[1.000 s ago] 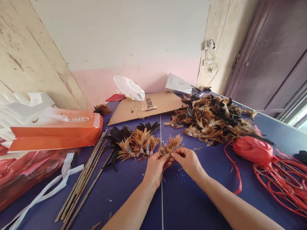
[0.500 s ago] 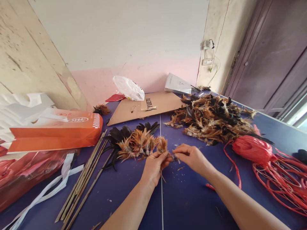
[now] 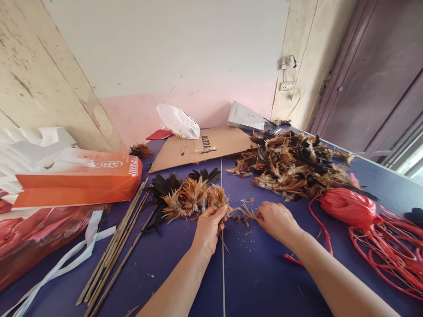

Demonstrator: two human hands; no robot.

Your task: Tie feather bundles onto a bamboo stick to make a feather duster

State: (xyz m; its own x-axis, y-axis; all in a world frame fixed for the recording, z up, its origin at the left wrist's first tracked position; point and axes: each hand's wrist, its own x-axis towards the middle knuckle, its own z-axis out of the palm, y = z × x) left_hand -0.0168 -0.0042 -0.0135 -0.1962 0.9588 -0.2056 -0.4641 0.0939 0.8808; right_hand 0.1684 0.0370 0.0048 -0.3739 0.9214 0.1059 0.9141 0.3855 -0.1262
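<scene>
My left hand (image 3: 209, 226) is closed in a pinch on a small bunch of brown feathers (image 3: 218, 197), held just above the blue table (image 3: 251, 273). It sits beside a sorted pile of brown and black feathers (image 3: 185, 193). My right hand (image 3: 277, 220) rests low on the table to the right, fingers closed on a few loose brown feathers (image 3: 246, 213) that lie between the two hands. A large heap of brown and black feathers (image 3: 294, 165) lies behind my right hand.
Several thin sticks (image 3: 115, 255) lie at the left, with white strips (image 3: 66, 259) and an orange paper bag (image 3: 79, 180). A bundle of red raffia string (image 3: 363, 220) spreads at the right. Flat cardboard (image 3: 201, 147), a white plastic bag (image 3: 178, 121) and a white box (image 3: 244, 115) stand by the wall.
My hands have drawn apart. The right hand moved right and down onto the table with a few feathers; the left kept the small bunch and shifted slightly left towards the sorted pile.
</scene>
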